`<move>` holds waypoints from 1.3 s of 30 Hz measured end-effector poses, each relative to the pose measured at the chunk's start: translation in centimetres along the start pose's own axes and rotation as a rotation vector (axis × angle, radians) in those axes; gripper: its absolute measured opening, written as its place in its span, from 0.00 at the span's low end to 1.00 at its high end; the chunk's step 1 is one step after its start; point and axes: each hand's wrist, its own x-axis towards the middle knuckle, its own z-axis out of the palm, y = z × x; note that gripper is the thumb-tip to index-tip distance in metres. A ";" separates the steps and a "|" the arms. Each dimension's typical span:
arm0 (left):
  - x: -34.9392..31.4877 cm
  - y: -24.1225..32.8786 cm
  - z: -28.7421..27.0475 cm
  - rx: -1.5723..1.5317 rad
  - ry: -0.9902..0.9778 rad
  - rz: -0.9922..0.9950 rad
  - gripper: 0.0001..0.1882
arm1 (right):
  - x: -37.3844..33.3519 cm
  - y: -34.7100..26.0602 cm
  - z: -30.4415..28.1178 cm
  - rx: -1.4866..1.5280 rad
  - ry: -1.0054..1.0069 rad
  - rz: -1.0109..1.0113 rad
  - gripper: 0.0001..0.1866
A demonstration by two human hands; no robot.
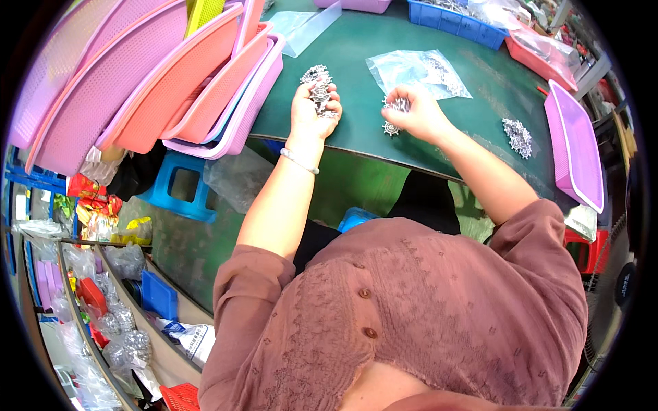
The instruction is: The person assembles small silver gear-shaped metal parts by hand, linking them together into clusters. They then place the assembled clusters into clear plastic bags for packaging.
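Note:
Small silver ship's-wheel-shaped metal pieces [319,94] fill my left hand [312,113], its fingers curled round them above the green table's [356,89] near edge. Across from it, my right hand [415,113] is closed on more of these silver pieces [399,105]. Just under its fingers one wheel-shaped piece [390,128] shows; whether it is held or lies on the table I cannot tell. Beyond my right hand lies a clear plastic bag [418,72] with small silver pieces inside. A loose pile of silver pieces [517,138] sits farther right on the table.
Pink, purple and orange plastic baskets [157,82] stand stacked at the left. A purple tray [572,144] lies along the right edge. A blue bin [458,24] and a red tray [541,55] hold parts and bags at the back. A blue stool [179,185] stands below left.

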 end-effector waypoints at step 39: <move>0.9 -1.3 1.4 -0.269 -0.011 0.127 0.18 | 5.7 3.5 -2.0 -0.071 -0.037 -0.216 0.25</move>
